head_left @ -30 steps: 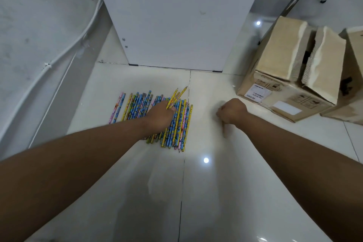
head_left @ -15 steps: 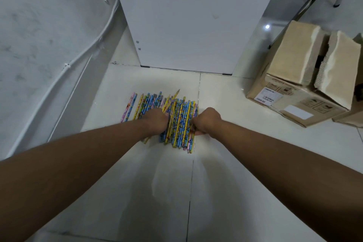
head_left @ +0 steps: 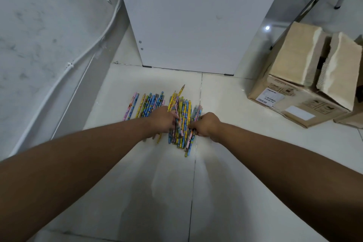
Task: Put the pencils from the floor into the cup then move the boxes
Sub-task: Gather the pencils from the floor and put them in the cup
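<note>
Two hands, centre of frame.
- Left hand: fingers curled round bunch of pencils from left.
- Right hand: fingers curled, gripping same bunch from right.
- Pencils: dozens, too packed to count. Slim, printed blue, yellow, pink. Lie side by side on glossy pale tiled floor; loose row left of hands.
- Two cardboard boxes, right edge: near one has torn flaps and white labels, second mostly cut off.
- One white cabinet, top centre.
- White cable on grey wall, upper left.

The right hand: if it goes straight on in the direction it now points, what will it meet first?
The pencils: the right hand points left and slightly away, and its curled fingers seem to grip the bundle's right edge. Just beyond the bundle is the left hand, probably next in line.
</note>
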A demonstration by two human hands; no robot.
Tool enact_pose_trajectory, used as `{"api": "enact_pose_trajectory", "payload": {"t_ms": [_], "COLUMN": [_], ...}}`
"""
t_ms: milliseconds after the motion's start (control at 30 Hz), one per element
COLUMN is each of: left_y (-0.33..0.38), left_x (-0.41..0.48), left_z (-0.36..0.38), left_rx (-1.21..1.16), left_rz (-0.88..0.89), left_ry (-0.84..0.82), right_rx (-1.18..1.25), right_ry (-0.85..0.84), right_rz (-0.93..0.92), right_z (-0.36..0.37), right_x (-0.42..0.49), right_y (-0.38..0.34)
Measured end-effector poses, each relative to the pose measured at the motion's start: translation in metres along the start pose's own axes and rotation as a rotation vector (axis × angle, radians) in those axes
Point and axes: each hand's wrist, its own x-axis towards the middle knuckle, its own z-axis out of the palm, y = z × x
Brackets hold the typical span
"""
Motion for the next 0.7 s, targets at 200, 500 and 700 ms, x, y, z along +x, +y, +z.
{"api": "enact_pose_trajectory", "payload": {"t_ms": [200, 500, 700], "left_y": [0.009, 0.014, 0.017], "left_x": [-0.003, -0.006, -0.008], "left_z": [0.001, 0.009, 0.017], "left_rx": [-0.104, -0.267, -0.603], "left_rz": [-0.013, -0.047, -0.075], "left_ry": [-0.03, -0.018, -0.177], "right_rx": [0.206, 0.545, 0.558], "right_ry": [-0.155, -0.396, -0.392], "right_rz": [-0.032, -0.038, -0.139], "right_z": [-0.024, -0.047, -0.043], "right_x": [0.0, -0.001, -0.01], "right_y": [-0.005, -0.027, -0.036]}}
